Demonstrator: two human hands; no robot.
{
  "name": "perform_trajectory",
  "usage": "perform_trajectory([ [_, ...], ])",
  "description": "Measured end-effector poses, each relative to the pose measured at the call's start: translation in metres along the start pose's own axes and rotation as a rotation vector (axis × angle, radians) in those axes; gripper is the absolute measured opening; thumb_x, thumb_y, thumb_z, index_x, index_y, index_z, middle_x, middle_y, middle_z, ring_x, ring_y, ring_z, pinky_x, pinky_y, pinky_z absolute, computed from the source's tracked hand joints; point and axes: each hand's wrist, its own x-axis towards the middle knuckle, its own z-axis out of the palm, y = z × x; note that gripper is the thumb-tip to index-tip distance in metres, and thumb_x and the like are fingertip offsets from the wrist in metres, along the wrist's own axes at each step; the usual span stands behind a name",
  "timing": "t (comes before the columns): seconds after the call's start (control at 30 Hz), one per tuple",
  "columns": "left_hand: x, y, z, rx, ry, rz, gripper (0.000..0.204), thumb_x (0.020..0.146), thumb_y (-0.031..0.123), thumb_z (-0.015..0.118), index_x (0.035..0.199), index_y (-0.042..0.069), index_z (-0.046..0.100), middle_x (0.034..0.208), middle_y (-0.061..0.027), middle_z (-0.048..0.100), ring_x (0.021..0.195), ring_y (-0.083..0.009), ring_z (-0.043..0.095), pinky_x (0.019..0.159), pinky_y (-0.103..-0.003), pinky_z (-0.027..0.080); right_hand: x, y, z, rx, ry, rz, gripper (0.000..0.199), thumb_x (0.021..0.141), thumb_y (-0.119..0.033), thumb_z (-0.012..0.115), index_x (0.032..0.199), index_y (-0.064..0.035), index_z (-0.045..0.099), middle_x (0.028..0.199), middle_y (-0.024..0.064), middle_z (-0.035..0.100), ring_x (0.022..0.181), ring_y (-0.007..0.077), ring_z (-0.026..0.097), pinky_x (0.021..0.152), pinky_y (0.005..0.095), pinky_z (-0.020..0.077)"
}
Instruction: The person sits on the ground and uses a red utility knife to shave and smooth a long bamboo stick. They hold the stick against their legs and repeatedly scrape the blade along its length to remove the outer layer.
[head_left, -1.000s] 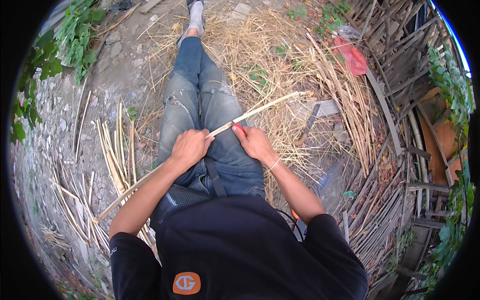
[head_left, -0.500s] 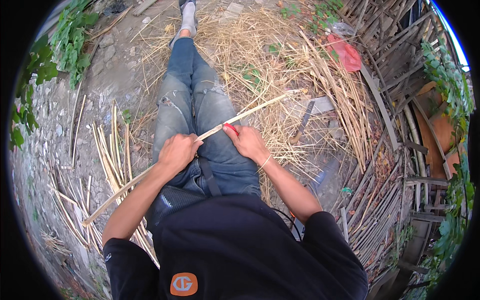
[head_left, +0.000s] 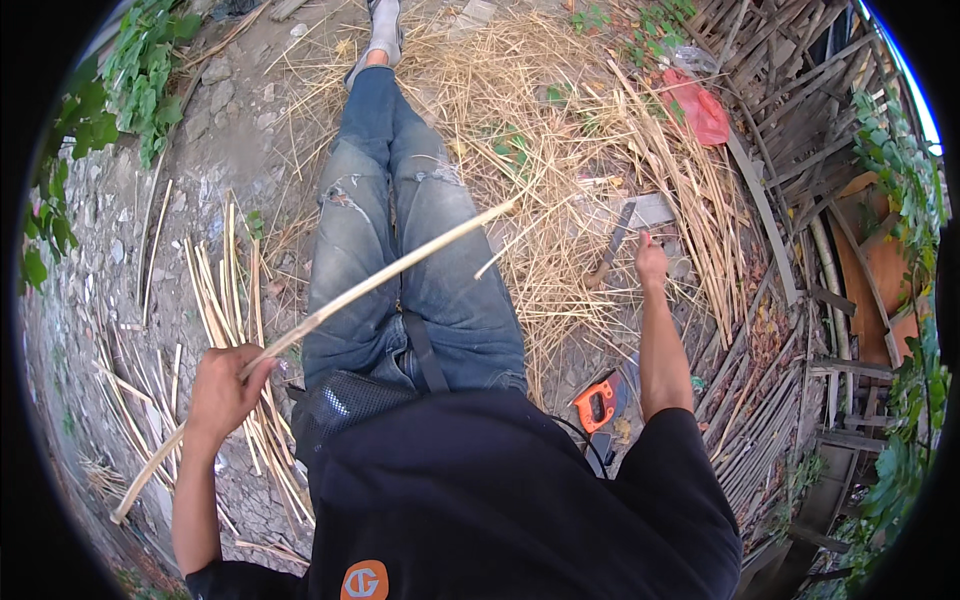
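Right hand (head_left: pixel 651 262) left bamboo strip (head_left: pixel 390 275), now out at 2 o'clock gripping knife (head_left: pixel 612 245); left hand (head_left: pixel 222 385) clenched on strip alone, swung toward 8 o'clock; shaving pass looks finished

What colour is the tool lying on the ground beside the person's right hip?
Bright orange with black openings: the tool, clearest in the head view, lies beside the right hip.

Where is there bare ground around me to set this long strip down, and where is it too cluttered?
Barest is the stony dirt on the left, between the leafy plants and the jeans. Crowded: the cut strips beside the left hand holding the long strip, and the straw litter near the right hand gripping the knife.
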Motion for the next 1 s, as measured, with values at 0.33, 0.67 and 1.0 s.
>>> perform_trajectory([
  [0.33, 0.077, 0.044, 0.084, -0.121, 0.066, 0.103, 0.024, 0.099, 0.027, 0.07, 0.103, 0.004, 0.075, 0.08, -0.0234, 0.07, 0.078, -0.0453, 0.069, 0.07, -0.05, 0.054, -0.089, -0.178, -0.073, 0.541, -0.51, -0.188, 0.07, 0.104, -0.062, 0.053, 0.092, 0.0053, 0.071, 0.067, 0.0145, 0.064, 0.067, 0.0236, 0.059, 0.069, 0.0411, 0.0484],
  [0.67, 0.144, 0.096, 0.136, -0.063, -0.049, 0.127, 0.026, 0.101, 0.032, 0.065, 0.109, 0.01, 0.077, 0.085, -0.0238, 0.072, 0.085, -0.0465, 0.069, 0.078, -0.056, 0.054, -0.213, -0.276, -0.067, 0.413, -0.686, -0.593, 0.068, 0.108, -0.052, 0.048, 0.087, 0.0091, 0.07, 0.082, 0.0352, 0.067, 0.085, 0.0533, 0.067, 0.08, 0.0569, 0.0512],
  [1.0, 0.143, 0.098, 0.137, -0.047, -0.055, 0.129, 0.026, 0.101, 0.031, 0.065, 0.109, 0.008, 0.077, 0.088, -0.0241, 0.072, 0.086, -0.047, 0.069, 0.078, -0.055, 0.055, -0.222, -0.281, -0.063, 0.395, -0.699, -0.65, 0.07, 0.108, -0.053, 0.048, 0.084, 0.0085, 0.071, 0.081, 0.035, 0.067, 0.085, 0.0531, 0.067, 0.079, 0.0577, 0.0512],
])
